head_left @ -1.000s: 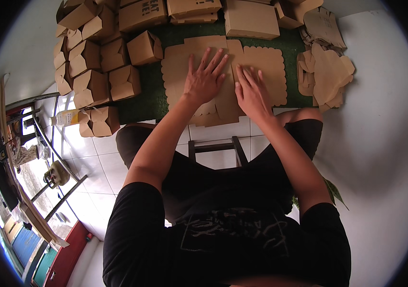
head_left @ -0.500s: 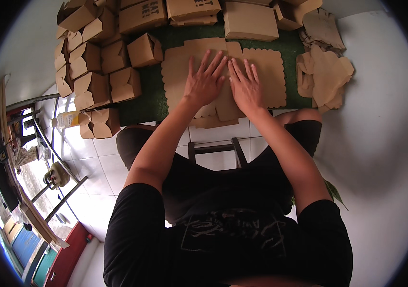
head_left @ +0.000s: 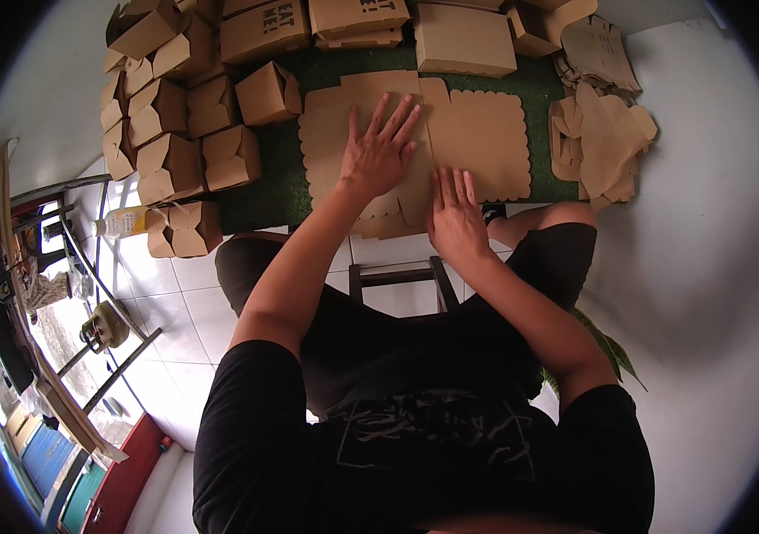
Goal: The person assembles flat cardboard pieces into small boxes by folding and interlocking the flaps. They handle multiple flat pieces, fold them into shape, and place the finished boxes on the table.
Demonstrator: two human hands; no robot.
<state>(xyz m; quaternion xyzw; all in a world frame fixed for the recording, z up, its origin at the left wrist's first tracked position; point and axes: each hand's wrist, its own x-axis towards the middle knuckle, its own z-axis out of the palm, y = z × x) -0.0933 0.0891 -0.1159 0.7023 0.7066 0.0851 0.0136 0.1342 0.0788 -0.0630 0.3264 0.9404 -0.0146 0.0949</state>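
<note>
A flat brown cardboard box blank (head_left: 477, 133) with scalloped side edges lies unfolded in front of me, its near flaps reaching past the table's near edge. My left hand (head_left: 379, 151) rests flat on its left half, fingers spread and pointing away from me. Nearer to me, my right hand (head_left: 458, 209) lies over the near edge of the blank, right of its middle crease. Its fingers are stretched out and hold nothing.
The table has a green covering (head_left: 277, 182). Several small folded boxes (head_left: 170, 165) crowd its left side, and larger boxes (head_left: 464, 40) line the back. At the right lies a stack of flat blanks (head_left: 606, 138). A bottle (head_left: 121, 222) is at the left edge.
My right hand has slid toward me, from the middle of the blank to its near edge. The left hand stays in place on the cardboard.
</note>
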